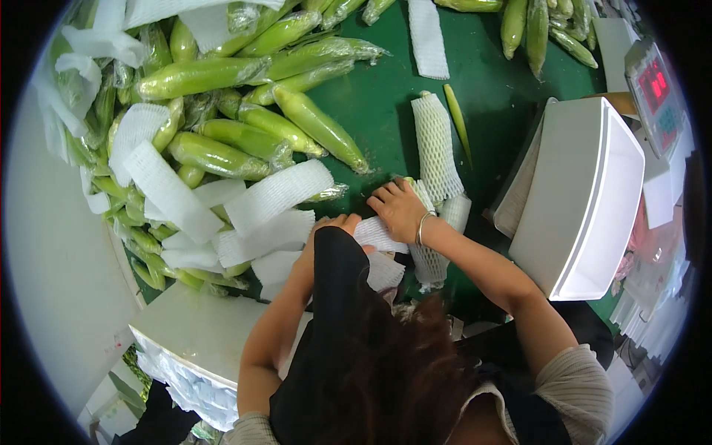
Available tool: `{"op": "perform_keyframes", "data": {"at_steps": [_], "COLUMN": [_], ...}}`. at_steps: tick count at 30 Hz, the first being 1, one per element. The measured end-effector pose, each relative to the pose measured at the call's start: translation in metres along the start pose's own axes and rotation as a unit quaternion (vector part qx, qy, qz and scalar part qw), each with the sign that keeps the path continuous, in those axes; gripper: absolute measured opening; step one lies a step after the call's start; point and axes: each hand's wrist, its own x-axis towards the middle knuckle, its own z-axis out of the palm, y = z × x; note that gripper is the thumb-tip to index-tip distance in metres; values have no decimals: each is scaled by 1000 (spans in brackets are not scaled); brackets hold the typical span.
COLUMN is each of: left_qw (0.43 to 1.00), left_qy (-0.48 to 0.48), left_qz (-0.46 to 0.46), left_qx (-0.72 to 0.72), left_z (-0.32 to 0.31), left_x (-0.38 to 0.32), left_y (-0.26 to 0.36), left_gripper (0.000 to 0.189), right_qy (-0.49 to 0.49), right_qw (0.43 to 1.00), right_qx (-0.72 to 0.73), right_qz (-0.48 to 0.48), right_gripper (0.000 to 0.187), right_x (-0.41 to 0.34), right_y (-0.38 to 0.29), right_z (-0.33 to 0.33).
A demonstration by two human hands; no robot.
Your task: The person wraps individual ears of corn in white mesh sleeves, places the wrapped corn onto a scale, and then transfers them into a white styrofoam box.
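My right hand [401,210], with bangles at the wrist, curls over an ear of corn whose pale green tip [410,182] shows past the fingers. White foam net lies against that ear. My left hand [337,223] grips a white foam net sleeve [381,233] that runs towards my right hand; black cloth hides much of the left hand. Just beyond my right hand, a netted ear of corn [436,147] lies on the green table [384,111]. Other netted ears [431,264] lie beside and partly under my right wrist.
Film-wrapped corn ears [320,128] are heaped at the left, with loose foam net sleeves [278,192] on top. At the right stands a white foam box [562,189], near a scale with a lit red display [653,83]. A husk leaf [458,125] and more corn [537,36] lie farther back.
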Motion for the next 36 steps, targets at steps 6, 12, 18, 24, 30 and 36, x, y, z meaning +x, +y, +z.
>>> {"op": "perform_keyframes", "data": {"at_steps": [6,12,18,24,30,36], "left_qw": [982,988,719,680,512,778], "left_qy": [14,-27,211,215,257,396], "left_qz": [-84,35,115,-34,24,-191], "left_qx": [-166,-150,-652,-700,-819,-448], "left_z": [-107,-160,-107,-56,-16,49], "left_x": [-29,1,60,87,96,118], "left_y": [-11,28,1,5,-37,-52], "left_gripper": [26,57,52,33,26,21], "right_qy": [160,115,160,199,339,269], "right_qw": [924,879,538,370,390,740], "right_qx": [346,427,828,906,842,579], "right_qz": [-30,-177,-23,58,155,212], "right_gripper": [48,63,47,23,17,33], "right_x": [3,62,52,90,112,99], "right_y": [-8,-45,-16,-23,7,52], "right_z": [-57,-125,-111,-73,-26,15]}}
